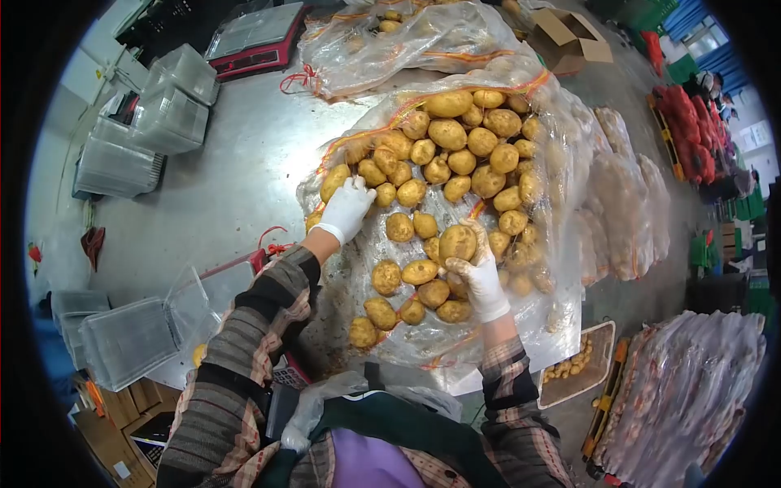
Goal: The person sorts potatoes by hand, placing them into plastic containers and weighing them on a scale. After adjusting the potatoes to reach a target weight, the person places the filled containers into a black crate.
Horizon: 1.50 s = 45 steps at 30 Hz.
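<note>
My right hand [483,286], in a soil-smudged white glove, is closed around a potato [458,242] and holds it above the pile. On the left side, my gloved left hand [347,210] reaches into the pile with bent fingers beside a long potato [333,183] at the bag's edge. What those fingers grip, if anything, I cannot make out. Many more potatoes [447,135] spill from an opened clear plastic bag [561,171] with an orange-red edge. Several loose potatoes [386,277] lie on the plastic between and below my hands.
Metal table [244,154]; clear plastic containers [171,118] and a red-sided scale [256,41] at far left; more clear containers [130,346] nearer. Another plastic bag [407,53] and a cardboard box [567,41] lie beyond. A crate [606,358] with small potatoes and stacked sacks [683,390] stand at right.
</note>
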Tool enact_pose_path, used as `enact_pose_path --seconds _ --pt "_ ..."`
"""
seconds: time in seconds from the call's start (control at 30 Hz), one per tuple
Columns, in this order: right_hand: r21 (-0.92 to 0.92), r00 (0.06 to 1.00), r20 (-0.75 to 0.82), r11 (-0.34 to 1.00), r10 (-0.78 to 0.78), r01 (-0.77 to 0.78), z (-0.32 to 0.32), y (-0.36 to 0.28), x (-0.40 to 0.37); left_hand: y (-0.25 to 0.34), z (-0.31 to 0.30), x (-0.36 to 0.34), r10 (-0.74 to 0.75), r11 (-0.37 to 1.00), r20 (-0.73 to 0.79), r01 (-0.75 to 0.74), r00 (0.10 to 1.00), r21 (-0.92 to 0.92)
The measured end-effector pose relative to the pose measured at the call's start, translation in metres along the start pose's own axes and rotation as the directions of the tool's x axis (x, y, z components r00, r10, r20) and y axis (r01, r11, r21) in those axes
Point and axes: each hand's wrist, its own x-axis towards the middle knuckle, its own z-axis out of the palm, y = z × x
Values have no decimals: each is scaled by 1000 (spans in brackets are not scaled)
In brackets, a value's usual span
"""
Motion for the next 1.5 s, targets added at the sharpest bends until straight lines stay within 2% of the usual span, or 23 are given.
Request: enact_pose_path --seconds 0.03,0.1,0.13,0.17,0.27,0.33,0.5,0.6,0.63,0.73,0.77,0.9,0.93,1.0,1.03,1.1,1.2,1.27,1.3,1.33,1.4,1.47,1.5 --pt "-25 1000 -24 1000 -5 4 1 1 -2 7 -1 -9 -60 988 -127 41 990 -146" --pt "3 994 -82 997 -77 77 8 9 -4 20 -8 -27 -135 757 -129 18 982 -653" --pt "-71 987 -89 990 -131 125 10 12 -5 26 -13 -37 -174 547 -115 -1 978 -837" --pt "-143 978 -92 975 -187 173 13 14 -7 33 -26 -48 -135 166 96 118 986 -979" --pt "-112 982 -108 983 -156 143 33 19 -21 59 -55 -99 -148 -473 292 191 945 -860" --pt "-122 987 -72 983 -145 136 46 23 -34 70 -66 -131 -145 -645 343 174 928 -744" --pt "-26 992 126 999 -23 26 80 29 -66 74 -62 -199 -68 -850 263 82 962 -521" --pt "257 962 178 934 208 -250 101 40 -87 77 -65 -233 -124 -899 354 46 927 -436" --pt "223 923 294 922 247 -318 101 41 -91 78 -54 -243 -201 -845 247 -41 948 -534" --pt "163 875 401 918 273 -361 120 56 -106 83 -61 -283 -357 -667 313 -5 880 -745" --pt "186 857 404 889 319 -418 130 59 -111 79 -55 -297 -403 -540 224 -33 887 -841" --pt "-27 840 370 908 397 -418 176 76 -116 62 -62 -363 -760 -73 24 -48 650 -996" --pt "-184 878 387 957 282 -226 190 79 -117 59 -64 -380 -846 102 -70 31 529 -994" --pt "-445 879 475 874 45 196 227 85 -110 45 -53 -410 -855 485 -381 282 353 -828" --pt "-381 866 501 896 -8 229 247 87 -109 38 -50 -422 -832 548 -458 339 312 -764" --pt "-237 845 533 949 -53 209 290 88 -107 29 -39 -441 -797 601 -532 462 287 -652" --pt "-209 619 673 699 -404 683 336 116 -87 21 -21 -463 -679 723 -471 624 564 -295" --pt "-237 478 803 546 -355 803 347 137 -75 30 -14 -466 -641 763 -347 522 685 -381" --pt "-364 490 858 491 -155 792 351 147 -69 33 -7 -466 -621 780 -333 517 709 -353" --pt "-407 477 868 352 -137 843 351 157 -64 34 -3 -465 -601 795 -319 511 732 -326" --pt "-452 454 884 50 -110 891 354 162 -56 31 -6 -470 -684 725 -429 485 590 -489" --pt "-463 474 849 103 -234 880 345 167 -38 31 -15 -480 -777 629 -519 423 357 -652" --pt "-504 616 740 384 -271 774 343 153 -40 27 -24 -491 -797 598 -557 431 233 -676"
